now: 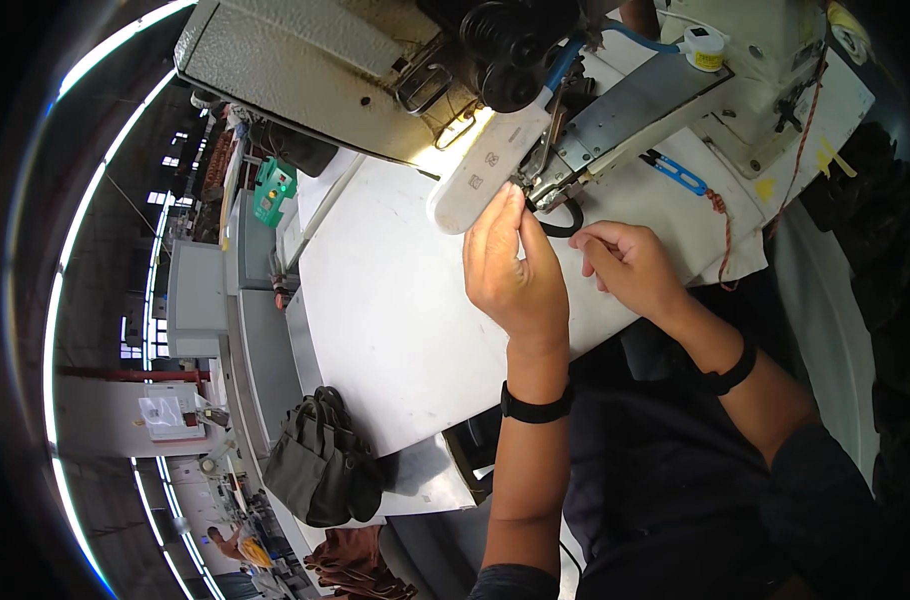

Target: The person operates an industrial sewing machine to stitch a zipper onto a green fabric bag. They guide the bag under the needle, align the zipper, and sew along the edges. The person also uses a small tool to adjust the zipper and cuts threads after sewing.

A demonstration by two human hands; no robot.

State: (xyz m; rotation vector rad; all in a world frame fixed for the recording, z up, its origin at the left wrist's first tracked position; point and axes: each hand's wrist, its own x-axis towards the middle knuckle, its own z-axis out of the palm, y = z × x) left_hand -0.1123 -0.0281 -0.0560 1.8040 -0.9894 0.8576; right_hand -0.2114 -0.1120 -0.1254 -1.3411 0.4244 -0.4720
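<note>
A narrow black strap point(576, 216) curves in a loop below the work head of a sewing machine point(575, 150). My left hand point(515, 270) reaches up beside the needle area, its fingers pinched together on the strap where it meets the machine; the fingertips partly hide that spot. Just right of the loop is my right hand point(630, 268), fingers curled in, with the fingertips close to the strap. Whether anything small sits between them is hidden. A long white rounded cover point(490, 165) slants over the work area, lit by the machine's lamp.
Blue thread snips point(680, 175) on an orange cord lie on the white tabletop point(395, 300), right of the machine bed. A small white bottle point(704, 48) stands on the machine. Dark bags point(320, 460) rest at the table's left front edge. Another person point(230, 545) is far left.
</note>
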